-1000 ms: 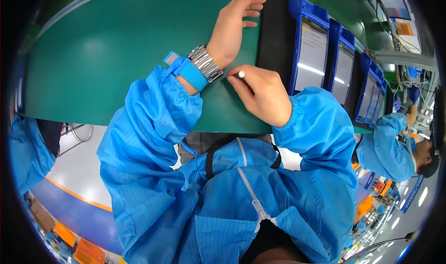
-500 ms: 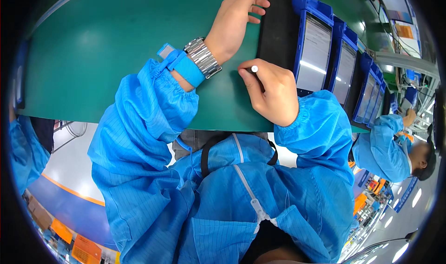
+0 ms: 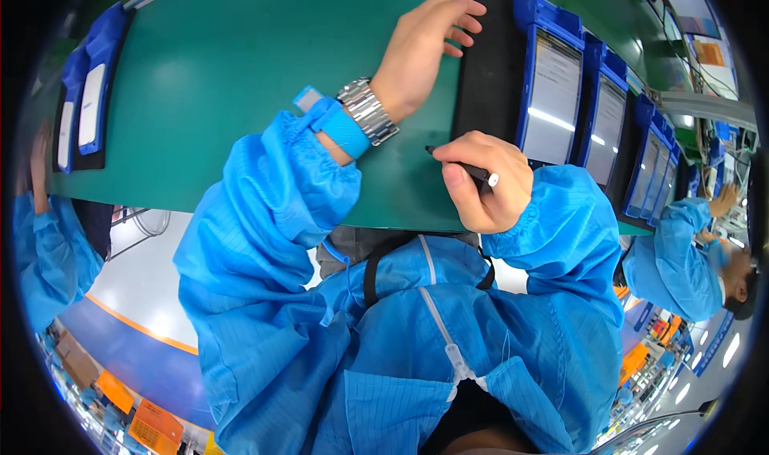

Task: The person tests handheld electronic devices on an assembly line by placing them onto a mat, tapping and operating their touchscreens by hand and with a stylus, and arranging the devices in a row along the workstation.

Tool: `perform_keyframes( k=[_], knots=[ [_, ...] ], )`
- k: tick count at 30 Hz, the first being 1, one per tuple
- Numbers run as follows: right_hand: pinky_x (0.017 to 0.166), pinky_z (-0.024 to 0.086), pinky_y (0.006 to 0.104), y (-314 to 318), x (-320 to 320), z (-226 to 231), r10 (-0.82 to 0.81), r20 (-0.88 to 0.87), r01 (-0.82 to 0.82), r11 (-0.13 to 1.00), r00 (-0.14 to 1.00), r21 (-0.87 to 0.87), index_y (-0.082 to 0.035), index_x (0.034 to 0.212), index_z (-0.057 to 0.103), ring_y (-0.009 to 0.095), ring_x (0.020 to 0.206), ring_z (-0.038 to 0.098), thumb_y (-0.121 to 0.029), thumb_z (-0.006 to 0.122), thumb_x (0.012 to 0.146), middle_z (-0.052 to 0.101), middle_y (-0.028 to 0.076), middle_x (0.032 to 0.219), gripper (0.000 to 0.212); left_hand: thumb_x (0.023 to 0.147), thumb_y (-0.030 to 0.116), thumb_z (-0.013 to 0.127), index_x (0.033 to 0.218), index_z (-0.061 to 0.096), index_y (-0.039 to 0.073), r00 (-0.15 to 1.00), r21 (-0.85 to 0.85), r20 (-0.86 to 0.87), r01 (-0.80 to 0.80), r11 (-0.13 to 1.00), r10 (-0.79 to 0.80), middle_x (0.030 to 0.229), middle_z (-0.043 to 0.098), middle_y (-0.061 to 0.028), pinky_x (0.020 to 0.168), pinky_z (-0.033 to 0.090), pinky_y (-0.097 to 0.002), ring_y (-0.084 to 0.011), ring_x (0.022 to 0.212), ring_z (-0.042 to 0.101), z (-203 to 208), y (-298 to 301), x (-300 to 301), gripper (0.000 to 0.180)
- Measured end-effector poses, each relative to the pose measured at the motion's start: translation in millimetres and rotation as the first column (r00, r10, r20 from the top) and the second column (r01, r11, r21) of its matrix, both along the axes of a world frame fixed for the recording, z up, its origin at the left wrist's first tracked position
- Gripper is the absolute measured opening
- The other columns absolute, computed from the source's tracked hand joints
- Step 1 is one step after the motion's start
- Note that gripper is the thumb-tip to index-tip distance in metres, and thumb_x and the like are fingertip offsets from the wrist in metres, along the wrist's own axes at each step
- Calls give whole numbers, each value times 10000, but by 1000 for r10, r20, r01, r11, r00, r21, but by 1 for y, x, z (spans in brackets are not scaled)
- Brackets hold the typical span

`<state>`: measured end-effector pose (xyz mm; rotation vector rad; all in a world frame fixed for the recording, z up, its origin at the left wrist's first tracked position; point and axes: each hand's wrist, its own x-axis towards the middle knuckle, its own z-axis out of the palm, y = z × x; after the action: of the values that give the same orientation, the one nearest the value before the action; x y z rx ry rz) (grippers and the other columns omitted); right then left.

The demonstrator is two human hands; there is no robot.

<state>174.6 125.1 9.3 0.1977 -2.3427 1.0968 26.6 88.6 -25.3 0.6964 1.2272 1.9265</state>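
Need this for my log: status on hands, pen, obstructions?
Right hand gripping black pen; contact with green tabletop unclear. Left hand open, fingertips overlapping black mat. Blue-framed tablet beside right hand; nothing seen blocking pen tip.

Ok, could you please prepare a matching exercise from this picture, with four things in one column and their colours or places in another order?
Things:
1. pen
2. metal watch
3. wrist strap
4. tabletop

Colours or places:
A. green
B. blue
C. held in the right grip
D. silver-coloured

Right pairs: 1-C, 2-D, 3-B, 4-A.
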Motion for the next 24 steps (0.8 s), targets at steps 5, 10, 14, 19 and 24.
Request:
perform_keyframes(
  k=[5, 10, 14, 19, 24],
  knots=[
    [496, 457, 307, -9, -3, 7, -11, 37, 11, 1000, 999, -7, 37, 827, 583, 266, 545, 586, 26, 602, 734, 579, 139, 662, 96, 908, 330, 376, 1080, 577, 44, 1000, 8, 7, -3, 1000, 3, 959, 581, -55, 776, 428, -268, -133, 845, 543, 4, -9, -3, 390],
    [488, 442, 302, -13, 3, 25, -11, 67, 9, 1000, 998, 25, 35, 835, 576, 257, 529, 569, 62, 587, 713, 571, 143, 654, 126, 845, 178, 539, 1011, 603, 24, 980, 1, -150, -130, 992, 129, 891, 595, -47, 735, 443, -256, -124, 810, 554, 29, -16, -2, 236],
    [483, 436, 295, -12, 6, 29, -18, 58, 18, 1000, 998, -2, 29, 835, 575, 244, 524, 563, 49, 585, 727, 572, 135, 661, 110, 806, 104, 596, 1001, 620, 45, 625, 50, -735, -338, 940, 264, 958, 630, -55, 780, 451, -274, -154, 862, 577, 41, -61, -44, 206],
    [482, 449, 294, 5, 9, 33, 23, -1, -23, 1000, 1000, 19, 19, 836, 581, 244, 524, 564, 20, 596, 745, 576, 134, 668, 92, 808, 125, 597, 1006, 636, 89, 316, -131, -938, -700, 702, 140, 974, 624, -59, 770, 464, -289, -158, 887, 590, 24, -165, -137, 205],
    [466, 445, 285, 17, 8, 38, 55, -62, -52, 998, 997, 42, 7, 841, 586, 228, 523, 564, 4, 619, 735, 578, 129, 682, 111, 728, 131, 588, 1008, 613, 86, -331, 150, -860, -892, 427, -389, 967, 607, -154, 847, 407, -434, -326, 948, 545, 39, -285, -210, 284]
  ],
)
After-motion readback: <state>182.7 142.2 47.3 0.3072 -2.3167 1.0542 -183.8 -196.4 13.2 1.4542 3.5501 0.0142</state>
